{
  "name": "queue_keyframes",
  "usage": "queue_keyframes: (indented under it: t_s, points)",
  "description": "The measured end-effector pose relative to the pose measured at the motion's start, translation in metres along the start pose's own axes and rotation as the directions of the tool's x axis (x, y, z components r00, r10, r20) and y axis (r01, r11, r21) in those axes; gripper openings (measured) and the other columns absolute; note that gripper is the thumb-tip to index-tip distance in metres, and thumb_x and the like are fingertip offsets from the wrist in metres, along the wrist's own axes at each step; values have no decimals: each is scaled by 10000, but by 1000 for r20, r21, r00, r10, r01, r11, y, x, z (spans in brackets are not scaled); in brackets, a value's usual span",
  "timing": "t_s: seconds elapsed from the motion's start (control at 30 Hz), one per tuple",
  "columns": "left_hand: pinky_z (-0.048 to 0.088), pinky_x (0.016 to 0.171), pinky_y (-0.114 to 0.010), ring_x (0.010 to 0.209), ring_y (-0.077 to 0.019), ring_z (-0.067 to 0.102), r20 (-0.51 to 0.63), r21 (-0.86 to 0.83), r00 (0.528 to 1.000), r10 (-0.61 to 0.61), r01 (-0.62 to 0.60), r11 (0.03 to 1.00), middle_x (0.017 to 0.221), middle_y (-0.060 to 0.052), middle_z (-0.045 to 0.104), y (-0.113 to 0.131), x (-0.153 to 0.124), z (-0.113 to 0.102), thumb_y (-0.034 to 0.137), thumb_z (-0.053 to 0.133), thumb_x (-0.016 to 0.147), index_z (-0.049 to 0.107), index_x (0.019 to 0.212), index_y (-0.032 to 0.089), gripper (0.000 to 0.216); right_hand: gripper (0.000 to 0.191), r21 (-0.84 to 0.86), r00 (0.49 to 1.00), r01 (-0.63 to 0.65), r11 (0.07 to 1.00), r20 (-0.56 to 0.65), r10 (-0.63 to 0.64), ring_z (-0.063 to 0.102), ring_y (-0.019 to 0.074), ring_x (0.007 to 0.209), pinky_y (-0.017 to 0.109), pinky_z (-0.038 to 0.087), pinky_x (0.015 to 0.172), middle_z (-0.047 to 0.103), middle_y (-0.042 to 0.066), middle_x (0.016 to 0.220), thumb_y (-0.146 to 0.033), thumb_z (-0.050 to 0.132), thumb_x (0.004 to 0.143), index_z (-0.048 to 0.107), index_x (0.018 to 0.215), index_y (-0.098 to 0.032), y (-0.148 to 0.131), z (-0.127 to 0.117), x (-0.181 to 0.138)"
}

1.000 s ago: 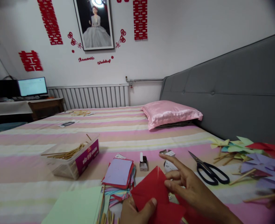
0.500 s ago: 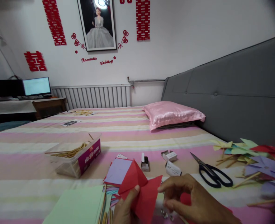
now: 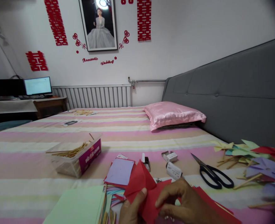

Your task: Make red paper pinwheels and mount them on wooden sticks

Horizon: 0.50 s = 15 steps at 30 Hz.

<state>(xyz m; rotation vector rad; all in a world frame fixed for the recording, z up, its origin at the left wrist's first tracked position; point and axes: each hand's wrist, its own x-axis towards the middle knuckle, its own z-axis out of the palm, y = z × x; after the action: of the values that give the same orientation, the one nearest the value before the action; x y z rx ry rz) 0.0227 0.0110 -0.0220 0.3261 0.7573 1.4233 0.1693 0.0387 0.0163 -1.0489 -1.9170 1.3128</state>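
My left hand (image 3: pixel 133 207) grips a piece of red paper (image 3: pixel 140 179) with folded-up corners, the thumb pressed on its face. My right hand (image 3: pixel 182 199) is at the paper's right side, index finger and thumb curled together on it. Part of the paper is hidden behind the fingers. Small shiny metal pieces (image 3: pixel 159 180) lie just beyond the paper, and more show below my right hand. More red paper (image 3: pixel 213 202) lies beneath my right wrist. A stack of purple and red paper squares (image 3: pixel 120 171) is left of the held paper.
Pale green sheets (image 3: pixel 75 205) and thin sticks (image 3: pixel 107 216) lie front left, near a plastic box (image 3: pixel 68 166) of sticks. Small cartons (image 3: pixel 173 170) lie ahead, black-handled scissors (image 3: pixel 215 177) to the right. Finished paper pinwheels (image 3: pixel 265 168) are piled far right. A pink pillow (image 3: pixel 172 113) lies farther back.
My left hand and the red paper have shifted slightly right. My right hand's fingers, earlier at the paper's right edge, have moved in over the paper and closed on it.
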Motion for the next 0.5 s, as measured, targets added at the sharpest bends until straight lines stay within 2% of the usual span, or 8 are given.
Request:
queue_keyframes:
  t_s: [0.17,0.27,0.5]
  points:
    - [496,560,-302,599,-249,658,-118,186,986,116,-93,978,583,-100,708,-5,8,-5,314,777,511,702,665,101,274,29,121,999,17,993,-35,-13,555,110,510,203,424,507,608,-16,522,-172,700,623,692,630,-144,5,5,5]
    - [478,482,-260,515,-215,634,-184,290,959,217,-158,944,544,-85,704,-6,9,-7,301,790,482,714,621,106,251,64,200,999,27,979,-48,-18,547,108,469,203,413,467,616,-4,507,-183,691,632,663,608,-131,6,8,8]
    - [498,516,-282,553,-227,646,-222,332,930,292,-209,920,543,-78,701,-12,12,-11,372,769,491,708,614,117,290,169,208,986,6,978,-163,28,573,132,453,211,403,441,622,15,490,-266,674,655,583,581,-145,8,14,13]
